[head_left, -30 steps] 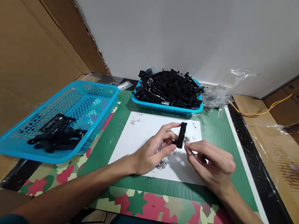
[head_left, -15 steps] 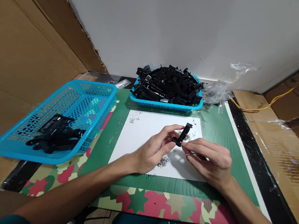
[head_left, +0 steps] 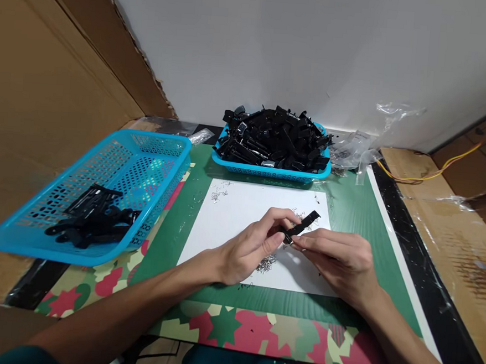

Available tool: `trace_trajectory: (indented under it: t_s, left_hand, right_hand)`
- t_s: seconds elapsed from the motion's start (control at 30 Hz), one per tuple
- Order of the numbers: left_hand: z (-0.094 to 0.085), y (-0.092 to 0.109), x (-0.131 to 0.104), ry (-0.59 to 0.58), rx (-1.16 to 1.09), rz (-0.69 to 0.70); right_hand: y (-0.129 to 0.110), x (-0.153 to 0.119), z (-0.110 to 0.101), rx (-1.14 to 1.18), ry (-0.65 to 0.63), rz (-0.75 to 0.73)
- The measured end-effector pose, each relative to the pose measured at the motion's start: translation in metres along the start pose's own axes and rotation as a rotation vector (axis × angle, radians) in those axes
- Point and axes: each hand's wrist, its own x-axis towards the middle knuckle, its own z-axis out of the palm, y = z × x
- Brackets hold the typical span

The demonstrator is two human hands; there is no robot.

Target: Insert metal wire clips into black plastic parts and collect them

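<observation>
A black plastic part is held over the white sheet, tilted with its far end up and to the right. My left hand grips its near end between thumb and fingers. My right hand is closed, its thumb and index fingertips at the lower end of the same part; anything small between them is too tiny to make out. Small metal pieces lie in a pile beside my left hand, with another pile partly hidden behind the black part.
A blue basket heaped with black parts stands at the back. Another blue basket at the left holds several black parts. Clear plastic bags lie at the back right, near yellow and red wires. Cardboard flanks both sides.
The black part has tipped over to the right and lies flatter in my left hand. The thin metal tool seen at my right hand's fingers is no longer visible.
</observation>
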Motion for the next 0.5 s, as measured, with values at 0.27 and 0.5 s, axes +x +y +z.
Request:
trace_trajectory:
  t_s: [0.27,0.5]
  left_hand:
    - [0.005,0.005,0.002,0.029,-0.343,-0.089]
    - [0.001,0.012,0.004,0.011,0.143,0.026]
  right_hand:
    - [-0.003,0.0,-0.001,-0.216,0.086,-0.095]
    - [-0.009,-0.002,-0.021,-0.378,-0.028,-0.093]
